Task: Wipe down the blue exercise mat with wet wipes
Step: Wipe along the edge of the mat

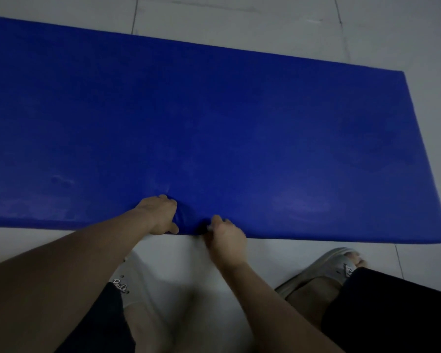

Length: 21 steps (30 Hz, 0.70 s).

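We log the left grip (161,215) clamped on the near edge of the blue mat (239,123): fingers on top, thumb at the rim, the material bunched into a fold just right of it. The right grip (225,238) sits just beside that fold, fingers curled at the same edge. Blur hides them, so we cannot tell whether it holds anything. The mat lies flat on the pale tiled floor (239,19), stretching away from both grips and out to either side. Nearer us than the grips are a left slipper (127,278) and a right slipper (323,266).
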### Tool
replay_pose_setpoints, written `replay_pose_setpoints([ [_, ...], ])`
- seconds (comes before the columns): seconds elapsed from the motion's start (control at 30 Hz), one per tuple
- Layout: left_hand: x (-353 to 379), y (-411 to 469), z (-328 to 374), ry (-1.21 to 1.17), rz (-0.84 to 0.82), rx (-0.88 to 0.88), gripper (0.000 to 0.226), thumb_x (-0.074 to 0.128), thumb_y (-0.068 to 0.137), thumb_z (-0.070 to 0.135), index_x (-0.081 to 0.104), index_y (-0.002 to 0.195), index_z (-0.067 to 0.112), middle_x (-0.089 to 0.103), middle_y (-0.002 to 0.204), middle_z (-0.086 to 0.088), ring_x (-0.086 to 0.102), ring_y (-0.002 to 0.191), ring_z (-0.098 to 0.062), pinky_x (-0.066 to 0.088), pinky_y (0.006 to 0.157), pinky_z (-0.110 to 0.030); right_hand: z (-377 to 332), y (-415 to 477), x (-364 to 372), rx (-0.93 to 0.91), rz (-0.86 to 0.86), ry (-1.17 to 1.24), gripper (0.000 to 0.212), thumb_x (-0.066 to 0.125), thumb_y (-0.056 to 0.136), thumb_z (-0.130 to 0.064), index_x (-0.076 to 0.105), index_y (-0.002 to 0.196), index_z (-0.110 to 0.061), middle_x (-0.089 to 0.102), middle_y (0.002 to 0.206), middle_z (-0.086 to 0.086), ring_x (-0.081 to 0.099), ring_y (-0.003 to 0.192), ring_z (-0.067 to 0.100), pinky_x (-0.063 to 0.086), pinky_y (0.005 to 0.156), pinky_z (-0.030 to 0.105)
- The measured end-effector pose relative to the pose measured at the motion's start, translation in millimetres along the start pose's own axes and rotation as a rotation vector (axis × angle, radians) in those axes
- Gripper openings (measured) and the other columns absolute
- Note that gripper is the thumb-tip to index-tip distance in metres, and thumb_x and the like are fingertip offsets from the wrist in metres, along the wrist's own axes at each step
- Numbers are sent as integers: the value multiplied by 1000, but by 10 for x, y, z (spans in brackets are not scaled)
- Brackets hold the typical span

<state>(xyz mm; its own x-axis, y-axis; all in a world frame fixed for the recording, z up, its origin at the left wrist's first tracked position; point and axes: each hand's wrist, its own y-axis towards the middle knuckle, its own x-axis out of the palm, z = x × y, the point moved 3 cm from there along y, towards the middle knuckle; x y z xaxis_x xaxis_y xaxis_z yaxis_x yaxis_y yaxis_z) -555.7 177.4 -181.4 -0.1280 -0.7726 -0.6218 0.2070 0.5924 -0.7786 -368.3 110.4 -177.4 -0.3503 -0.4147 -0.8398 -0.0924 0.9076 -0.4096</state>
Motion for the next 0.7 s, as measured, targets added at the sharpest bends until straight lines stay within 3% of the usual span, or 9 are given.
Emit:
replay_pose_setpoints([
  [0.1, 8, -17, 1, -6, -7, 4, 44, 65, 88, 58, 47, 106, 22, 48, 110, 1, 52, 98, -18, 46, 83, -32, 578, -92, -250, 131, 104, 69, 23, 60, 92, -32, 57, 106, -15, 63, 106, 8, 64, 92, 32, 47, 73, 38],
  [0.2, -3, -13, 12, -6, -10, 12, 48, 65, 88, 58, 51, 115, 20, 47, 111, 2, 49, 97, -16, 45, 83, -30, 1101, -201, -491, 352, 216, 110, 17, 58, 93, -25, 56, 105, -13, 65, 106, 10, 64, 90, 33, 48, 72, 39],
  [0.3, -17, -15, 11, 0, -15, 13, 49, 65, 89, 57, 53, 117, 19, 51, 114, 1, 50, 98, -17, 47, 86, -31, 1114, -168, -506, 436, 231, 89, 15, 57, 95, -22, 52, 102, -10, 65, 99, 12, 63, 86, 34, 39, 66, 34],
  [0.5, 2, -4, -7, 9, -2, 2, 48, 66, 87, 58, 50, 112, 20, 51, 114, -1, 53, 100, -20, 50, 90, -36, 157, 32, -55, 263, 137, 179, 15, 53, 98, -24, 47, 105, -12, 62, 98, 6, 63, 85, 26, 45, 68, 35],
  [0.6, -4, -4, -7, 13, 10, 0, 53, 66, 87, 59, 51, 115, 18, 52, 116, -4, 54, 101, -22, 49, 85, -36, -332, 141, 103, 110, 44, 109, 9, 44, 102, -21, 47, 107, -14, 63, 100, 6, 60, 82, 22, 44, 66, 34],
  [0.7, -14, 5, -2, 5, 1, -7, 52, 66, 86, 60, 49, 113, 19, 50, 114, -3, 54, 101, -22, 47, 82, -35, -430, 185, 67, -21, -18, 27, 16, 51, 100, -25, 47, 110, -13, 62, 100, 8, 61, 83, 26, 39, 64, 35],
])
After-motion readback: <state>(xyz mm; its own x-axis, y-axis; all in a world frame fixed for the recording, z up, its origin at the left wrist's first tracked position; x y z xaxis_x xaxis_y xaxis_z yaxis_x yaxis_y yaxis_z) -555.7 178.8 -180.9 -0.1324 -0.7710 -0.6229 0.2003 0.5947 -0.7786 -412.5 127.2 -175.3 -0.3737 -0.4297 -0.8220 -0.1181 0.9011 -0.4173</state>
